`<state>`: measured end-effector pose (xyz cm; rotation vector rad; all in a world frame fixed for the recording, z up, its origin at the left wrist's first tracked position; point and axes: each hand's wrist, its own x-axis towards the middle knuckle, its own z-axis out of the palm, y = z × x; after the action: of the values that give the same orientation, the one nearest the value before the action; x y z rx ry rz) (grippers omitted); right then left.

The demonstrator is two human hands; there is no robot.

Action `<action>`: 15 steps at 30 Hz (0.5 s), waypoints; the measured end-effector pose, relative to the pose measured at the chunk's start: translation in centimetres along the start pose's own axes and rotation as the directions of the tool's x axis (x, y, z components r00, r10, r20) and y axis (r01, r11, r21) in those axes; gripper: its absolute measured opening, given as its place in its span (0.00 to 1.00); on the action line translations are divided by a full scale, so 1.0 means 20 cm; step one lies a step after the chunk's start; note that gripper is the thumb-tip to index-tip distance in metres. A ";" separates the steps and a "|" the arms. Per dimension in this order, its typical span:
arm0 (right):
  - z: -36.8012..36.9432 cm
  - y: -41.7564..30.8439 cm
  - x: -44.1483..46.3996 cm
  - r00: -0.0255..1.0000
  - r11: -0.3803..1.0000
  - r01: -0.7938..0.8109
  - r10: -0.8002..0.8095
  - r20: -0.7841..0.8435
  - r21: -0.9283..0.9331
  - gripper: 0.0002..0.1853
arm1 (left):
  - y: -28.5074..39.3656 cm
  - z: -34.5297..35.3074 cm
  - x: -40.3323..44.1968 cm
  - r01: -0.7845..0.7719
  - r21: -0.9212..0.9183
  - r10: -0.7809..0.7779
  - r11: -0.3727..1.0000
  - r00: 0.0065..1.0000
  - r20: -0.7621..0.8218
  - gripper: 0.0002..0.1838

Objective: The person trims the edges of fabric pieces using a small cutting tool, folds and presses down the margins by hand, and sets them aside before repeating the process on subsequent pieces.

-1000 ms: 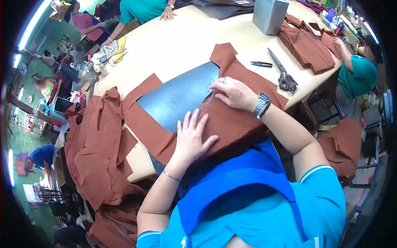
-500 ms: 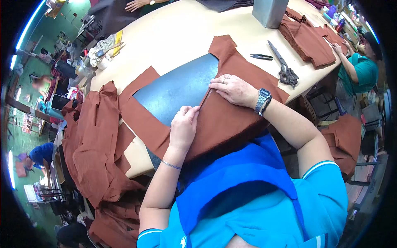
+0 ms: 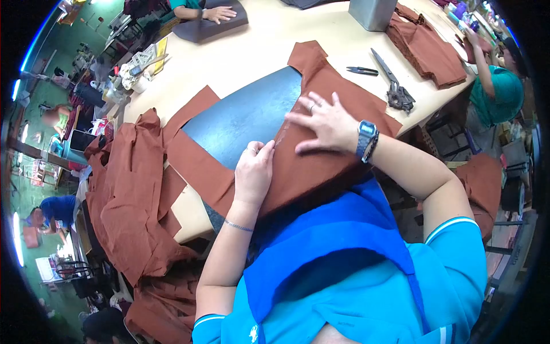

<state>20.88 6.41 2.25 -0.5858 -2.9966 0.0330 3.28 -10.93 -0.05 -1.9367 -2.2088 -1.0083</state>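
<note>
Rust-brown fabric point(image 3: 326, 172) lies over a dark grey-blue smooth board point(image 3: 243, 117), which shows through the gap between the cloth panels. My left hand point(image 3: 254, 172) pinches the fabric's edge where it meets the board, with thumb and forefinger pressed together. Over the right-hand panel, my right hand point(image 3: 323, 123) has its fingers spread and holds nothing; whether the palm touches the cloth I cannot tell. Faint pale marks run along the fabric's edge between the two hands.
Large scissors point(image 3: 393, 86) and small thread snips point(image 3: 362, 71) lie beyond my right hand. A metal container point(image 3: 371, 14) and stacked brown fabric point(image 3: 425, 51) stand behind. More brown cloth point(image 3: 134, 195) drapes off the left edge. Across the table, a co-worker's hand point(image 3: 220, 14) rests on a dark board.
My right hand has let go of the fabric edge and spread its fingers. My left hand keeps its pinch. A co-worker's hand and dark board have come further in at the top left.
</note>
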 end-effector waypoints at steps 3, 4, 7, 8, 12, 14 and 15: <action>0.00 0.07 0.03 0.974 0.977 -0.146 0.114 -0.198 -0.157 0.41 | 0.01 0.00 0.00 -0.005 0.014 0.005 1.000 1.000 0.004 0.10; 0.01 0.06 0.04 0.977 0.997 -0.053 0.041 -0.210 -0.052 0.39 | 0.01 -0.01 0.01 -0.008 0.023 0.008 1.000 1.000 0.008 0.10; 0.06 -0.05 0.07 0.919 0.945 0.283 -0.218 -0.329 0.165 0.31 | -0.01 -0.01 0.01 0.005 0.018 -0.006 1.000 0.999 0.035 0.10; 0.07 -0.11 0.05 0.918 0.942 0.293 -0.228 -0.326 0.167 0.31 | 0.00 -0.03 0.00 0.020 0.003 -0.020 1.000 0.998 0.052 0.10; 0.10 -0.19 0.01 0.925 0.933 0.308 -0.247 -0.288 0.188 0.32 | -0.02 -0.14 -0.07 0.043 0.012 -0.044 0.999 0.993 0.107 0.09; 0.11 -0.19 0.00 0.941 0.938 0.287 -0.238 -0.239 0.197 0.33 | -0.04 -0.18 -0.11 -0.003 0.071 -0.006 0.997 0.993 0.118 0.09; 0.11 -0.20 0.00 0.951 0.943 0.268 -0.227 -0.208 0.197 0.35 | -0.06 -0.18 -0.13 -0.030 0.098 0.021 0.995 0.996 0.090 0.08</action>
<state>19.13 2.63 0.29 -0.1727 -2.8097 0.2793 1.41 -14.99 1.25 -1.9981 -2.2267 -0.8084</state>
